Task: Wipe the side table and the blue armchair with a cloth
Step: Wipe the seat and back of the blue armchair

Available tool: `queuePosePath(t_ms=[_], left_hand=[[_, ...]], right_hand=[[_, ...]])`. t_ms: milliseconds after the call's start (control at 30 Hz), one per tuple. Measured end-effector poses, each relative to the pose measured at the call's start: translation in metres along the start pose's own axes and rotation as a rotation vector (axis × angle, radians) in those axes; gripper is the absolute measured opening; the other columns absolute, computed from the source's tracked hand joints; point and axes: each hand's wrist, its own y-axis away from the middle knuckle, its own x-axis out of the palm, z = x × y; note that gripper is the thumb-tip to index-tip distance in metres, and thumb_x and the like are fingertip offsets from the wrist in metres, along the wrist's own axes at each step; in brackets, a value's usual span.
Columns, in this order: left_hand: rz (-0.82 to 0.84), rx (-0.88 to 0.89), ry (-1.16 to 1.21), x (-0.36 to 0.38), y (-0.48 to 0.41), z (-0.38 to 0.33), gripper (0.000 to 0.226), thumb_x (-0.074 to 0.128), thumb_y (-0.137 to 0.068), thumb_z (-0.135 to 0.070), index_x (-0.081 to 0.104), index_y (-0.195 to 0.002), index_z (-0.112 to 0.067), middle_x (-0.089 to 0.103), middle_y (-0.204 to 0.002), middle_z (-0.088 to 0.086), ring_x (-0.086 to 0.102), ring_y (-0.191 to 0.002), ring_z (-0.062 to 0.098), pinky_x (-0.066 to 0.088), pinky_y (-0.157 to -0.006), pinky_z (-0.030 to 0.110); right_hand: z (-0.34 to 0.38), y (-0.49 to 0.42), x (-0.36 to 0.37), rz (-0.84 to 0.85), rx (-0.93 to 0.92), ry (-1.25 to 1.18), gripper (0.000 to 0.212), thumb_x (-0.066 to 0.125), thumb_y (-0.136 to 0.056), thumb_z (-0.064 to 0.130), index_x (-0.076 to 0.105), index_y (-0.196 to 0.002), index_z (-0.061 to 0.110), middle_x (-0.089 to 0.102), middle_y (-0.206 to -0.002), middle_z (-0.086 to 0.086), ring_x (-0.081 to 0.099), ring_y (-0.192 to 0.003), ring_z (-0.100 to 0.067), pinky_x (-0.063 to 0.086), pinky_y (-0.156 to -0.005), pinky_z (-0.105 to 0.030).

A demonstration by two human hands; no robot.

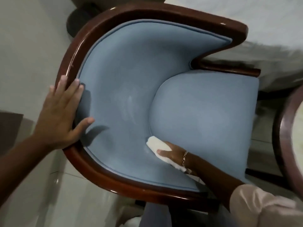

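The blue armchair (pixel 188 112) fills the view from above, with a glossy dark wooden frame curving around its padded back and arms. My left hand (pixel 64 112) lies flat on the wooden rim at the left, fingers spread, thumb on the blue padding. My right hand (pixel 172 154) presses a folded white cloth (pixel 159 147) against the blue padding where the inner arm meets the seat cushion. A chain bracelet sits on that wrist. Pale wipe streaks show on the chair's inner back.
A round side table (pixel 285 128) with a dark wooden rim and a light top shows at the right edge. A white bed (pixel 246 22) lies beyond the chair at the top right. Pale floor tiles (pixel 32 185) run along the left.
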Motion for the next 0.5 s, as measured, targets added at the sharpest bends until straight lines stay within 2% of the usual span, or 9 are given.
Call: queuePosePath(t_ms=[33, 67, 100, 133, 200, 233, 300, 433, 500], left_hand=[[-0.024, 0.025, 0.013, 0.000, -0.002, 0.002, 0.101, 0.023, -0.095, -0.074, 0.030, -0.158, 0.005, 0.027, -0.171, 0.025, 0.013, -0.161, 0.043, 0.013, -0.128, 0.062], [-0.049, 0.043, 0.027, 0.002, -0.003, 0.002, 0.100, 0.024, -0.096, -0.072, 0.029, -0.159, 0.005, 0.026, -0.171, 0.025, 0.014, -0.162, 0.042, 0.012, -0.129, 0.059], [-0.072, 0.055, 0.040, 0.004, -0.003, 0.002, 0.099, 0.025, -0.097, -0.071, 0.027, -0.160, 0.005, 0.024, -0.172, 0.025, 0.015, -0.162, 0.041, 0.011, -0.130, 0.056], [-0.089, 0.060, 0.053, 0.005, -0.002, 0.003, 0.098, 0.026, -0.097, -0.070, 0.024, -0.161, 0.005, 0.022, -0.172, 0.024, 0.014, -0.162, 0.040, 0.010, -0.131, 0.055], [-0.082, 0.047, 0.084, 0.007, -0.002, 0.007, 0.098, 0.025, -0.097, -0.071, 0.019, -0.163, 0.002, 0.016, -0.175, 0.021, 0.010, -0.164, 0.036, 0.009, -0.133, 0.054], [-0.066, 0.036, 0.101, 0.006, -0.002, 0.008, 0.099, 0.024, -0.096, -0.072, 0.017, -0.164, 0.000, 0.014, -0.176, 0.019, 0.008, -0.165, 0.034, 0.007, -0.134, 0.053], [-0.049, 0.030, 0.121, 0.007, -0.002, 0.008, 0.099, 0.023, -0.096, -0.073, 0.015, -0.165, -0.002, 0.011, -0.177, 0.017, 0.006, -0.166, 0.031, 0.003, -0.135, 0.048], [-0.062, 0.061, 0.148, 0.006, -0.004, 0.010, 0.096, 0.023, -0.097, -0.070, 0.009, -0.165, -0.004, 0.008, -0.177, 0.016, 0.006, -0.166, 0.030, 0.001, -0.135, 0.042], [-0.053, 0.073, 0.123, 0.006, -0.004, 0.011, 0.096, 0.023, -0.097, -0.071, 0.007, -0.166, -0.006, 0.009, -0.177, 0.016, 0.006, -0.166, 0.030, 0.001, -0.135, 0.040]], right_hand=[[0.012, 0.002, 0.003, -0.041, 0.047, 0.071, 0.051, 0.062, -0.075, 0.063, 0.060, -0.118, 0.038, 0.062, -0.140, -0.008, 0.067, -0.114, -0.011, 0.052, -0.098, -0.022], [0.025, 0.001, 0.007, -0.063, 0.075, 0.130, 0.056, 0.055, -0.066, 0.069, 0.057, -0.110, 0.034, 0.063, -0.135, -0.013, 0.067, -0.116, -0.021, 0.054, -0.097, -0.032], [0.040, 0.000, 0.014, -0.081, 0.080, 0.160, 0.060, 0.051, -0.064, 0.069, 0.054, -0.112, 0.035, 0.063, -0.135, -0.012, 0.063, -0.120, -0.029, 0.053, -0.096, -0.036], [0.057, -0.003, 0.024, -0.110, 0.034, 0.169, 0.056, 0.054, -0.070, 0.066, 0.054, -0.118, 0.037, 0.063, -0.137, -0.008, 0.059, -0.126, -0.029, 0.048, -0.094, -0.030], [0.093, -0.015, 0.049, -0.229, -0.182, 0.155, 0.050, 0.059, -0.090, 0.047, 0.046, -0.138, 0.041, 0.051, -0.149, -0.003, 0.048, -0.135, -0.019, 0.035, -0.100, -0.019], [0.110, -0.023, 0.064, -0.320, -0.280, 0.157, 0.057, 0.058, -0.096, 0.039, 0.037, -0.148, 0.035, 0.042, -0.156, -0.005, 0.039, -0.142, -0.019, 0.030, -0.110, -0.021], [0.148, -0.036, 0.093, -0.543, -0.397, 0.058, 0.065, 0.055, -0.100, 0.032, 0.026, -0.156, 0.018, 0.027, -0.164, -0.008, 0.024, -0.152, -0.022, 0.020, -0.124, -0.035], [0.229, -0.070, 0.098, -0.945, -0.691, -0.125, 0.062, 0.053, -0.098, 0.039, 0.030, -0.154, 0.023, 0.024, -0.166, -0.006, 0.018, -0.155, -0.023, 0.017, -0.127, -0.042], [0.259, -0.101, 0.061, -1.174, -0.702, -0.246, 0.061, 0.061, -0.095, 0.034, 0.038, -0.151, 0.021, 0.028, -0.164, -0.012, 0.024, -0.152, -0.031, 0.024, -0.124, -0.051]])
